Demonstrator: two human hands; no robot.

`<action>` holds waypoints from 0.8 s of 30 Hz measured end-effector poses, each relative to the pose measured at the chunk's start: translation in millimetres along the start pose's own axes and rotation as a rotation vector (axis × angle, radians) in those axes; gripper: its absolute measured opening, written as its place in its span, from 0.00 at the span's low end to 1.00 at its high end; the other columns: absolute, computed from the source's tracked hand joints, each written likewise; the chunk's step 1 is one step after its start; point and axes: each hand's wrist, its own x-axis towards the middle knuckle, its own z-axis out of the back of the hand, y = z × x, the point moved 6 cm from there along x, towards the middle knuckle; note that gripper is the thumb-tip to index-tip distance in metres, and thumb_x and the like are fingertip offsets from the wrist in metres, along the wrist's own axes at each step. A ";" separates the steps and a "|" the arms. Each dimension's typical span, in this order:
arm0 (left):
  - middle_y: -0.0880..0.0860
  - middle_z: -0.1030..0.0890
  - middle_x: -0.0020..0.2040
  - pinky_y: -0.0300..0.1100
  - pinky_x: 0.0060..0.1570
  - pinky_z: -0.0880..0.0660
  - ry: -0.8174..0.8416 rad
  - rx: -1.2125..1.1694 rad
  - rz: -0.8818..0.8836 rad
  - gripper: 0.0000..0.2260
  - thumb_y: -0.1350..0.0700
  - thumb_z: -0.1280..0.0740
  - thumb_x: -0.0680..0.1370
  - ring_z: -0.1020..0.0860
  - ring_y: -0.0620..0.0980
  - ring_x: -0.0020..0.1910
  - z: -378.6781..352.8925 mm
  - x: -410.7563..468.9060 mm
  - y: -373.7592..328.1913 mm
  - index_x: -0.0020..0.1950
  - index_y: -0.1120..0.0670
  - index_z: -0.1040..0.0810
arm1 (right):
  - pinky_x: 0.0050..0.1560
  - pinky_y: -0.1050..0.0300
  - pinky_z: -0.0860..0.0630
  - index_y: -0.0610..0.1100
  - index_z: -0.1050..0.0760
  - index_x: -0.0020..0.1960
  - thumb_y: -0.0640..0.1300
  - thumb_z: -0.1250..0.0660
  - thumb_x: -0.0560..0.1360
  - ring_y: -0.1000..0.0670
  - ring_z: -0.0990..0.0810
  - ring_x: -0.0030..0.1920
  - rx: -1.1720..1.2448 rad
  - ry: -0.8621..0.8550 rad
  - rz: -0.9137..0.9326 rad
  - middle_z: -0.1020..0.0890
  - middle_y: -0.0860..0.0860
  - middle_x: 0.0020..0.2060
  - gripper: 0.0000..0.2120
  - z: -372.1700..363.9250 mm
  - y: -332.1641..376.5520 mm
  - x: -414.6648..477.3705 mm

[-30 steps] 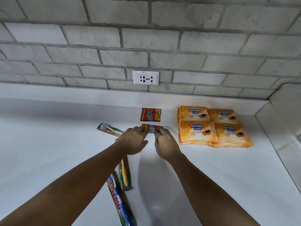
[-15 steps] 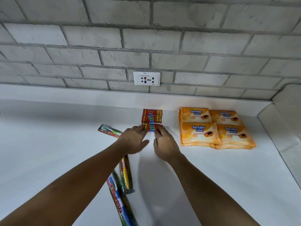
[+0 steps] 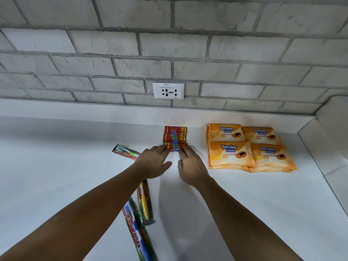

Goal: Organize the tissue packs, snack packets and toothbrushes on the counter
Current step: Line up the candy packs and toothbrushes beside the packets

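Touching front snack packet (image 3: 176,146) ends | left hand (image 3: 153,162), right hand (image 3: 192,166) | counter (image 3: 75,166)

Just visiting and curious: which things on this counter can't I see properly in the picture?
Head view only:
- Nearest snack packet: its near edge lies under fingertips of the left hand and right hand.
- Green-bristled toothbrush pack: its handle end runs under the left hand.
- Blue toothbrush pack: cut off by the bottom edge.
- Wall socket: print too small to read.
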 end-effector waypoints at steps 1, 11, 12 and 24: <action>0.53 0.41 0.84 0.56 0.75 0.34 0.000 -0.001 0.001 0.31 0.38 0.47 0.85 0.37 0.56 0.80 0.2 -0.1 0.0 0.85 0.51 0.45 | 0.80 0.53 0.50 0.43 0.43 0.82 0.49 0.43 0.85 0.46 0.45 0.82 -0.001 0.002 0.000 0.40 0.47 0.81 0.28 -0.1 -0.6 0.2; 0.54 0.40 0.84 0.56 0.74 0.31 0.003 -0.003 0.010 0.30 0.39 0.47 0.85 0.35 0.56 0.79 2.4 -1.9 -1.4 0.84 0.53 0.44 | 0.80 0.53 0.47 0.43 0.44 0.83 0.50 0.44 0.85 0.47 0.44 0.82 0.051 0.001 -0.028 0.41 0.47 0.82 0.28 0.2 -2.3 -2.4; 0.54 0.39 0.83 0.55 0.74 0.31 0.003 -0.003 0.011 0.31 0.38 0.47 0.85 0.34 0.56 0.79 2.5 -2.0 -1.1 0.84 0.53 0.44 | 0.80 0.52 0.46 0.43 0.43 0.82 0.50 0.43 0.85 0.47 0.43 0.81 0.068 -0.001 -0.040 0.40 0.47 0.81 0.28 0.2 -2.8 -3.0; 0.56 0.36 0.80 0.51 0.63 0.22 -0.080 -0.120 0.039 0.29 0.36 0.43 0.83 0.25 0.56 0.69 -1.3 -0.3 3.8 0.81 0.50 0.36 | 0.64 0.51 0.26 0.45 0.23 0.68 0.51 0.39 0.81 0.47 0.29 0.63 0.028 -0.025 0.087 0.24 0.47 0.63 0.19 17.6 9.4 -1.4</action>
